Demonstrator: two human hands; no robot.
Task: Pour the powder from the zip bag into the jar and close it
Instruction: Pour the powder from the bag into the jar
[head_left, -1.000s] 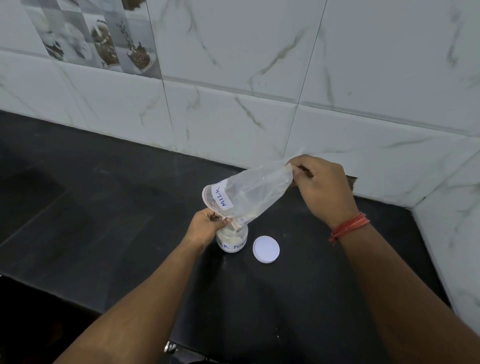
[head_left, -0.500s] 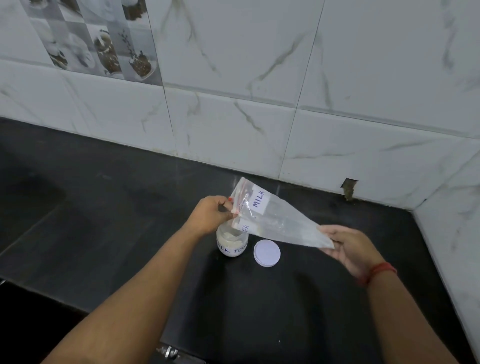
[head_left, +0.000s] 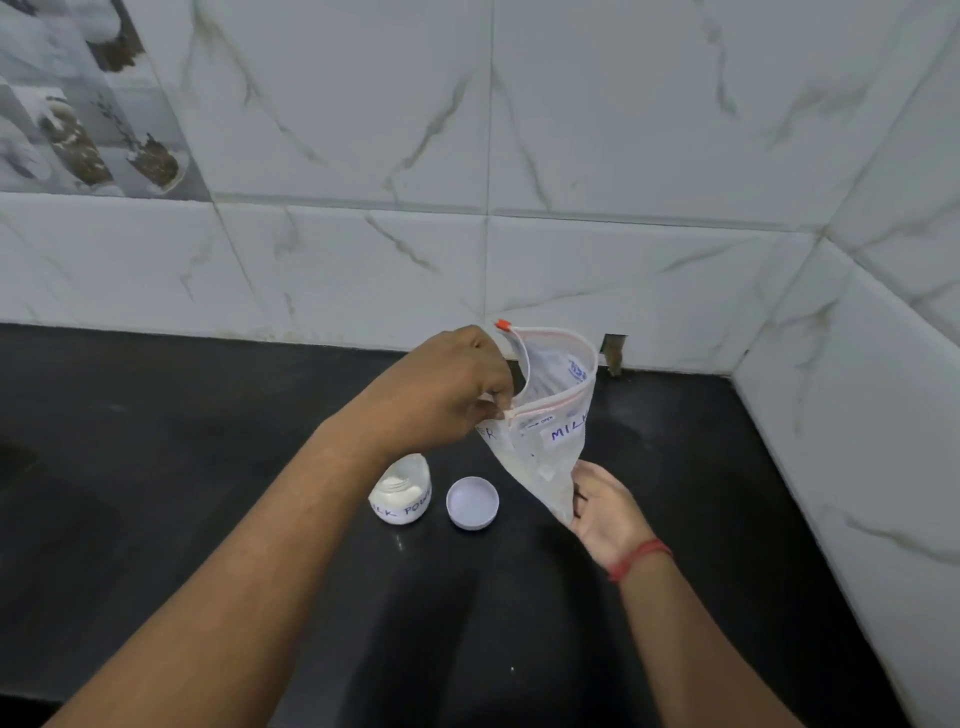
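Observation:
A clear zip bag (head_left: 545, 447) labelled "MILK" hangs mouth-up above the counter, its zip open with an orange slider at the top. My left hand (head_left: 457, 389) pinches the bag's rim at the left. My right hand (head_left: 605, 506) holds its lower corner from beneath. Only a thin dusting of white powder shows inside the bag. A small glass jar (head_left: 401, 492), open and holding white powder, stands on the black counter below my left wrist. Its white lid (head_left: 472, 503) lies upside down just right of the jar.
The black counter (head_left: 182, 467) runs left and toward me. White marble-look wall tiles (head_left: 623, 156) close off the back and the right side, forming a corner at the right. A small chipped hole (head_left: 614, 356) sits at the wall's base behind the bag.
The bag has been lifted off the jar and turned from mouth-down to mouth-up. My right hand dropped from above the bag to under its bottom corner. My left hand rose with the rim.

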